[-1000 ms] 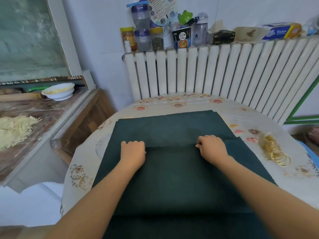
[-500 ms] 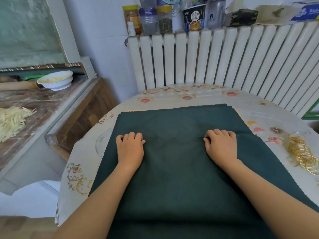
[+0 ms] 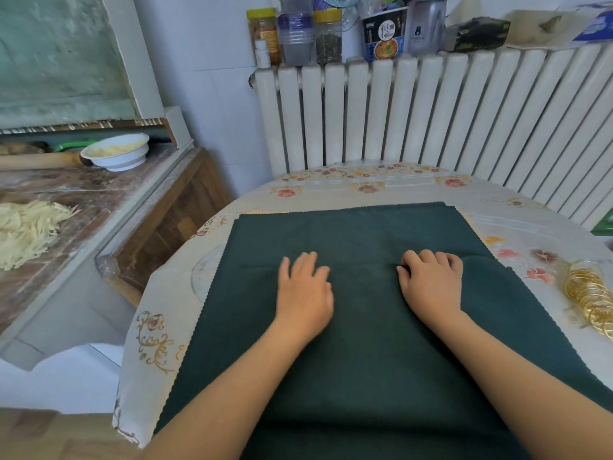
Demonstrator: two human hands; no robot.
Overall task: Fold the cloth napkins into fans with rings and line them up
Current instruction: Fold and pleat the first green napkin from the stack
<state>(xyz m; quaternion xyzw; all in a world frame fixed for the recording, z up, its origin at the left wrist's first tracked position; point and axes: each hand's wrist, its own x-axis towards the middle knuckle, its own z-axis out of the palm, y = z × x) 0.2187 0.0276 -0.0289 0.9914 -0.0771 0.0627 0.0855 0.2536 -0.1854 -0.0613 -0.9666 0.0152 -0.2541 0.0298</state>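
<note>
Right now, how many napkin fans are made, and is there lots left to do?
None yet. The dark green napkin lies spread flat on the table, with one faint crease across it. The left hand rests open on it, and the right hand has its fingers curled at that crease, so pleating is only starting. The gold rings sit unused in a pile. Nearly everything is left: pleating, ringing, lining up.
</note>
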